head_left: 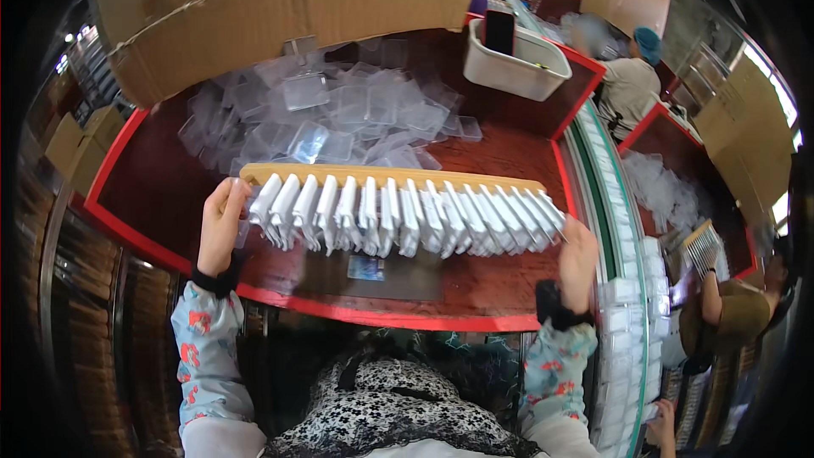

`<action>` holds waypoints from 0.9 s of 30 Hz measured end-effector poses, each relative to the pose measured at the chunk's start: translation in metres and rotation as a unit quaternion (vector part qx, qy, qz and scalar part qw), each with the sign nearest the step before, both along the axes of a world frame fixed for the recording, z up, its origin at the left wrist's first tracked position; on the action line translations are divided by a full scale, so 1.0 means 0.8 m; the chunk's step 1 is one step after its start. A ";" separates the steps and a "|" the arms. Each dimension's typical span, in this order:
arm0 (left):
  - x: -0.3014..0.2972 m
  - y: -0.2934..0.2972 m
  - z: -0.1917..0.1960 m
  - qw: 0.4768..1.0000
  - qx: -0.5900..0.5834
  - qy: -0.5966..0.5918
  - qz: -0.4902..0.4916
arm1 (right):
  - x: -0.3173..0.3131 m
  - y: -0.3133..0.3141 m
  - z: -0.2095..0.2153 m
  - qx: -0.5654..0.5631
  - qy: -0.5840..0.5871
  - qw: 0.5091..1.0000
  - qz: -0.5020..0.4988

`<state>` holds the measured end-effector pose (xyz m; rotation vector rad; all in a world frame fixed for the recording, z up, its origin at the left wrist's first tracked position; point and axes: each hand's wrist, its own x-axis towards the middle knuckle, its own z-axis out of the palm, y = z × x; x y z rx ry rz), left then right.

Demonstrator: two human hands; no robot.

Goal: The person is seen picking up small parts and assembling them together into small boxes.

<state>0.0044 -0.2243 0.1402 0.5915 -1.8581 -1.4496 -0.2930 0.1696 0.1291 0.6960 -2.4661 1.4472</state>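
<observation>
Between my two hands a long wooden rack (390,180) is held up level above the red worktable (475,284). Several thin white pieces (369,216) stand out from it in a row, like slats. My left hand (222,219) is closed around the rack's left end. At the opposite end, my right hand (578,259) grips the rack by its last pieces. Behind the rack lies a loose heap of clear plastic cases (339,110). Below it, on the tabletop, sits a small blue-and-white card (366,268).
A white plastic bin (517,68) with a dark phone-like object is at the back right. Cardboard (288,13) walls the back. Along the right runs a conveyor (623,305) carrying clear boxes. Beyond it, a co-worker's arm (712,288) holds a similar rack (702,246).
</observation>
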 end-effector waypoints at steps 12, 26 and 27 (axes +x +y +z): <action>0.033 0.052 -0.042 0.998 0.018 -0.002 0.059 | 0.086 0.024 -0.015 -0.268 -0.250 0.929 -0.055; -0.003 -0.013 -0.090 0.994 -0.012 -0.101 0.041 | 0.054 -0.006 -0.009 -0.208 -0.113 0.968 -0.085; -0.003 -0.013 -0.094 0.994 -0.012 -0.100 0.032 | 0.049 -0.001 -0.009 -0.188 -0.102 0.973 -0.091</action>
